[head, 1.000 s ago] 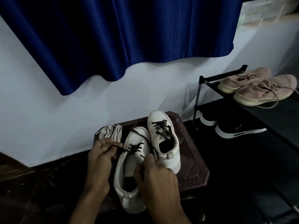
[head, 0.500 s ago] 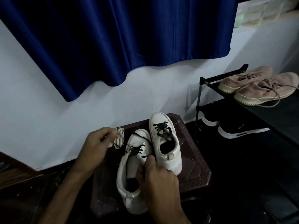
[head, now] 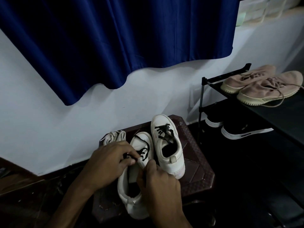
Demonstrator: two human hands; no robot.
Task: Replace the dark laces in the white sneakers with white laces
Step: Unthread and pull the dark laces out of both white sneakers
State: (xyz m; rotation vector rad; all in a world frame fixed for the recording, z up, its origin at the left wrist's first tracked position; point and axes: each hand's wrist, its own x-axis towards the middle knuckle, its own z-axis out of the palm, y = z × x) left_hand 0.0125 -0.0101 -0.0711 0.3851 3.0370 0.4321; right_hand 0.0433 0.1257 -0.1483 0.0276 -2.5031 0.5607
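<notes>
- Brace with right hand (head: 158, 180): fingers curled over the inner rim of near sneaker (head: 136, 209), thumb up beside the tongue; exact grip partly hidden.
- Press that sneaker down onto stool (head: 194, 162) to stop it lifting on each pull; heel close to the front edge, so watch for a tip-off.
- Pull with left hand (head: 108, 163): thumb and fingertips pinched tight on dark lace (head: 144, 152) at the eyelets.
- Draw out one crossing at a time, along the eyelet line rather than straight up; likely fewer snags.
- Take up the loose loop lying over the toe first, then feed the end through; seemingly partway unlaced, upper eyelets looking bare.
- Re-pinch close to the eyelet after each pull; thin flat lace, probably slippery.
- Leave far sneaker (head: 160, 120) for later: just beside the near one, fully laced in dark.
- Drop the freed lace clear of white laces (head: 114, 135), bundled at the stool's back left, just beyond the left hand; avoid a tangle.
- Ignore rack (head: 203, 96) on the right with pink shoes (head: 263, 89) and black shoes (head: 243, 130).
</notes>
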